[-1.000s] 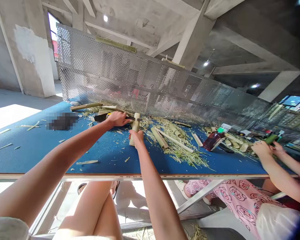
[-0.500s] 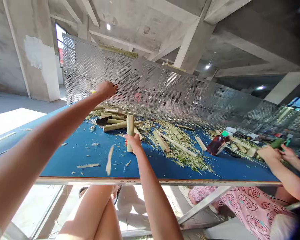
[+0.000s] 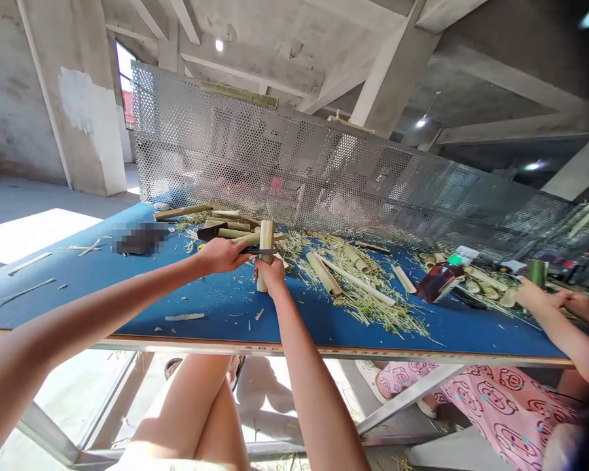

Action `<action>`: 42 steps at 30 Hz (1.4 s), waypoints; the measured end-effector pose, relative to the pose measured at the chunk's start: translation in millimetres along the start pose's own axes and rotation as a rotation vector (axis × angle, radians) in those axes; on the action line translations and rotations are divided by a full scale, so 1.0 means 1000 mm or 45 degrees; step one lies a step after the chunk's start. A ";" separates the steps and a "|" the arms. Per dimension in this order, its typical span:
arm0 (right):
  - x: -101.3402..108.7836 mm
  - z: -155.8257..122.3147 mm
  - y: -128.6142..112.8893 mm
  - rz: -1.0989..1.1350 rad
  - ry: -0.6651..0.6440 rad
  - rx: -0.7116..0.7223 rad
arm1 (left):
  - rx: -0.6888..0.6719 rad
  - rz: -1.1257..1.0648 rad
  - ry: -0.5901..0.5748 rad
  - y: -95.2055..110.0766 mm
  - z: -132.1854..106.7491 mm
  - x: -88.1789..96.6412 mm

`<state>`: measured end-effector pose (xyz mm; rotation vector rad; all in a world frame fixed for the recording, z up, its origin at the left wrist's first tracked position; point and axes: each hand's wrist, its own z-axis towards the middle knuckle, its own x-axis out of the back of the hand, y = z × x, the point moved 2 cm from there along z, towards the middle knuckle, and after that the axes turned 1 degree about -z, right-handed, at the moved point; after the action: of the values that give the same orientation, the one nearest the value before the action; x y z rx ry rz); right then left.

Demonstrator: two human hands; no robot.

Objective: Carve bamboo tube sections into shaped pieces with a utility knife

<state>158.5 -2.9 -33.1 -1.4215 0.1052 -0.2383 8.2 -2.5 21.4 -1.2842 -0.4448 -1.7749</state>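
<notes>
My left hand (image 3: pixel 220 256) is shut on a small dark-bladed knife (image 3: pixel 261 251), whose blade lies against the upper part of a pale bamboo tube (image 3: pixel 266 239). The tube stands upright on the blue worktable (image 3: pixel 481 330). My right hand (image 3: pixel 271 273) grips it low down, with the tube's foot showing below my fingers. Shavings and bamboo offcuts (image 3: pixel 235 229) lie just beyond both hands.
Bamboo shavings and split pieces (image 3: pixel 363 301) spread across the table. A co-worker's hands (image 3: pixel 540 297) hold a green bamboo tube (image 3: pixel 537 273) beside a reddish-brown bottle (image 3: pixel 436 282). A perforated metal screen (image 3: pixel 294 163) rises behind the table. A pixelated patch (image 3: pixel 140 239) hides something on the left.
My left hand has come down from high above the table and brought the knife back to the tube. My right hand still holds the tube upright.
</notes>
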 end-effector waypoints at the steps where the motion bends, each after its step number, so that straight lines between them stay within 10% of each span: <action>1: 0.000 0.000 0.000 -0.021 0.006 0.012 | -0.016 0.013 0.005 -0.002 0.001 -0.001; 23: 0.012 0.000 -0.005 -0.240 0.172 -0.107 | -0.054 -0.099 0.101 -0.016 0.055 -0.023; 34: -0.001 -0.011 -0.006 -0.170 0.127 -0.017 | 0.772 -0.176 0.304 -0.100 0.078 0.078; 42: 0.003 -0.005 -0.001 0.060 0.031 -0.055 | 0.261 -0.136 0.144 -0.009 0.010 0.034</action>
<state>160.6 -8.7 -32.4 -1.4574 0.1645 -0.2152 3.7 -5.5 57.9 -1.0288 -0.6234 -1.8278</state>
